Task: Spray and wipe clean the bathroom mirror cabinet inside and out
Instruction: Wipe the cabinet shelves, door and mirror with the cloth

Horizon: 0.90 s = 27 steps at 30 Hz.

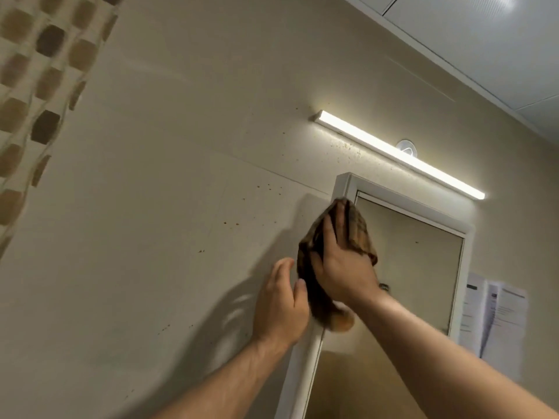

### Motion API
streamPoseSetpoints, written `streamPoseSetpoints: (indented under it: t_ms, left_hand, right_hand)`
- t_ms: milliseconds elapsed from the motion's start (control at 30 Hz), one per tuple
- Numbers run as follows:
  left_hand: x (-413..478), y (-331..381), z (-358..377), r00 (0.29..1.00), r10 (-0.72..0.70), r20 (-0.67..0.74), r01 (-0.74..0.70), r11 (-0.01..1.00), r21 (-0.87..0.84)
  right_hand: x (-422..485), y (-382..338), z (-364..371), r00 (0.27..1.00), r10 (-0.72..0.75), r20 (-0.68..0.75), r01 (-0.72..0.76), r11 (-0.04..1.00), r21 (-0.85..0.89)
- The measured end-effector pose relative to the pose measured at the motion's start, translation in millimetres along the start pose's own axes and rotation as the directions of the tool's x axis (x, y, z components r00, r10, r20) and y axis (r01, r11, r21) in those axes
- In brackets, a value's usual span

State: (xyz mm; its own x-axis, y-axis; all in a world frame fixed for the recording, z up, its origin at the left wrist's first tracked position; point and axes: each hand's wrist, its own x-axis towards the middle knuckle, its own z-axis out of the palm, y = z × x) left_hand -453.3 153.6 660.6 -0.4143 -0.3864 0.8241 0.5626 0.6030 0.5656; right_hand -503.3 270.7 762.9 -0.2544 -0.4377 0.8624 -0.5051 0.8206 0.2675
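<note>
The white-framed mirror cabinet (405, 204) hangs on the beige wall at the right, its mirror (423, 267) reflecting a wall. My right hand (341, 267) presses a brown checked cloth (358, 229) flat against the cabinet's upper left corner, fingers spread over it. The cloth drapes down past the left edge of the frame. My left hand (279, 303) rests beside the cabinet's left side, thumb touching the hanging cloth, fingers against the wall or cabinet side.
A lit strip lamp (393, 152) is mounted above the cabinet. Brown specks dot the wall (181, 207). A patterned shower curtain (27, 86) hangs at the far left. Paper sheets (496, 313) are stuck to the wall right of the cabinet.
</note>
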Motion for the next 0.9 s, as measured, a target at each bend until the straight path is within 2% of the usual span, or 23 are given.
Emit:
streamPoseSetpoints:
  t_ms: [33, 100, 200, 300, 367, 433, 500, 600, 667, 733, 767, 800, 867, 900]
  left_hand:
    - [0.3, 2.9, 1.4, 0.999, -0.017, 0.029, 0.017, 1.0, -0.014]
    - [-2.2, 3.6, 3.6, 0.997, 0.014, 0.073, -0.014, 1.0, 0.006]
    - [-18.1, -12.1, -6.1, 0.974, 0.122, 0.191, -0.162, 0.965, 0.208]
    - [-34.5, -30.7, -13.4, 0.907, 0.169, 0.386, -0.314, 0.881, 0.353]
    - [-40.7, -38.2, -9.8, 0.856, 0.224, 0.466, -0.417, 0.831, 0.367]
    - [-41.5, -38.3, -1.4, 0.827, 0.248, 0.504, -0.45, 0.83, 0.331]
    - [-39.0, -34.6, 1.7, 0.869, 0.237, 0.434, -0.392, 0.865, 0.313]
    - [-36.7, -26.4, 7.4, 0.89, 0.229, 0.394, -0.364, 0.877, 0.313]
    - [-46.9, -30.3, 6.6, 0.883, 0.243, 0.402, -0.391, 0.854, 0.343]
    - [-55.7, -34.2, 5.3, 0.87, 0.273, 0.411, -0.425, 0.838, 0.344]
    - [-58.1, -35.6, 5.1, 0.868, 0.282, 0.409, -0.433, 0.834, 0.343]
    - [-60.0, -36.1, 5.8, 0.869, 0.282, 0.408, -0.431, 0.836, 0.34]
    - [-62.2, -34.8, 8.7, 0.887, 0.254, 0.387, -0.388, 0.863, 0.323]
    - [-64.1, -33.5, 11.5, 0.9, 0.232, 0.37, -0.355, 0.882, 0.31]
  right_hand:
    - [10.4, -2.5, -3.7, 1.0, 0.022, -0.005, -0.022, 1.0, 0.005]
    - [-3.2, -5.0, 6.0, 0.999, -0.032, -0.034, 0.031, 0.999, -0.026]
    - [-114.1, -14.1, 60.0, 0.954, -0.297, -0.046, 0.299, 0.954, 0.035]
    - [-213.3, -13.1, 90.5, 0.853, -0.499, 0.153, 0.467, 0.861, 0.203]
    - [-208.4, -2.6, 86.2, 0.805, -0.561, 0.195, 0.535, 0.827, 0.172]
    - [-180.5, 7.0, 76.7, 0.824, -0.557, 0.102, 0.535, 0.825, 0.181]
    - [-158.6, 5.0, 68.0, 0.868, -0.496, 0.026, 0.477, 0.847, 0.235]
    - [-197.4, -16.7, 83.6, 0.927, -0.358, 0.111, 0.309, 0.898, 0.314]
    - [-253.8, -32.1, 96.6, 0.89, -0.368, 0.271, 0.274, 0.904, 0.328]
    - [-284.2, -30.7, 98.5, 0.8, -0.426, 0.422, 0.299, 0.894, 0.334]
    - [-283.7, -26.2, 97.4, 0.771, -0.45, 0.451, 0.311, 0.883, 0.351]
    - [-277.8, -22.0, 94.6, 0.754, -0.47, 0.459, 0.338, 0.877, 0.343]
    - [-264.3, -11.7, 91.3, 0.758, -0.532, 0.376, 0.43, 0.842, 0.326]
    - [-261.7, -10.2, 88.6, 0.772, -0.522, 0.362, 0.408, 0.844, 0.348]
